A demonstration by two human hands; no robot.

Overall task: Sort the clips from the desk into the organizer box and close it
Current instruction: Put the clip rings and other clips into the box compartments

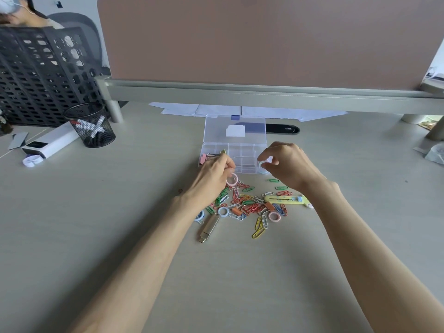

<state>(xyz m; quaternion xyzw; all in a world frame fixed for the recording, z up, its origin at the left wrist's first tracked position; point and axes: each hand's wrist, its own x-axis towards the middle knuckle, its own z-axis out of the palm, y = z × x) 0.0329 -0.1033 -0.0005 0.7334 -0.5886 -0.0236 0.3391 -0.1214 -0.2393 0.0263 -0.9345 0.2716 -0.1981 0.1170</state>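
Note:
A clear plastic organizer box (240, 152) stands open on the desk, its lid (234, 128) tilted up at the back. A heap of coloured paper clips (249, 206) with pink and blue ring clips lies just in front of it. My left hand (213, 174) pinches a pink ring clip (231, 180) at the box's front left corner, next to binder clips (204, 158) in the left compartment. My right hand (286, 164) pinches a pale blue ring clip (262, 165) over the box's front right compartment.
A yellow box cutter (286, 199) and a silver USB stick (209, 228) lie among the clips. At the left stand a black mesh pen cup (92, 126) and a white device (50, 143). Papers (240, 110) lie under the raised monitor shelf (240, 93). A person sits at the far left.

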